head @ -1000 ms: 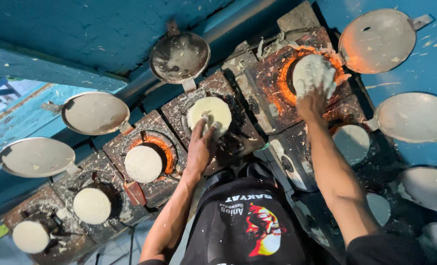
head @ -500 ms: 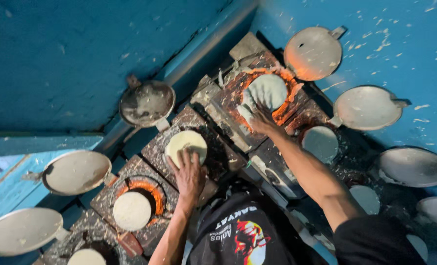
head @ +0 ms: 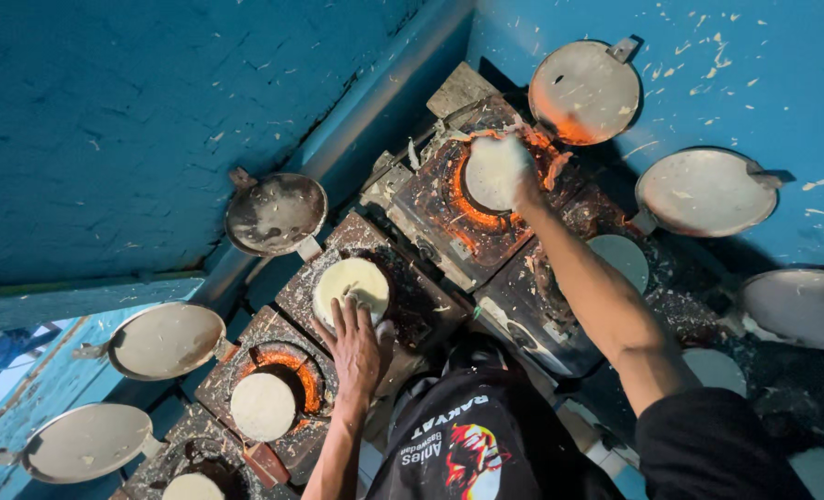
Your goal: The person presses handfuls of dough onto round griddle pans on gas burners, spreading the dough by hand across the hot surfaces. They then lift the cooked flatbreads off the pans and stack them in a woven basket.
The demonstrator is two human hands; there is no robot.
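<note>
Much of the scene is lying in shadow or running off the frame: the pale rounds at the lower right are sitting in darkness and are partly cut by the edge, the lowest burner at the bottom left is showing only half its white disc, and the person's dark printed shirt (head: 472, 444) is covering whatever stands directly below the head. The right hand (head: 509, 167) is stretching far out and resting on the pale flat cake (head: 486, 176) in the far mould, fingers spread flat over it rather than closing; how firmly it is pressing cannot be told, since the fingertips are blurring into the white surface. The left hand (head: 356, 347) is lying open, palm down, with its fingertips touching the near edge of the cream-coloured cake (head: 352, 285) in the middle mould, gripping nothing. Each small round mould is sitting in a blackened square burner block (head: 430, 208), and two of them are glowing orange around the rim; another white cake (head: 264, 406) is filling the glowing mould to the left of the left hand. Round metal lids (head: 276, 213) with short handles are hanging or leaning open beside each burner, dusted with pale batter. The blocks are standing in a diagonal row against a rough blue-painted wall (head: 106, 120), with crumbs and scraps scattering over the dark surface around them.
</note>
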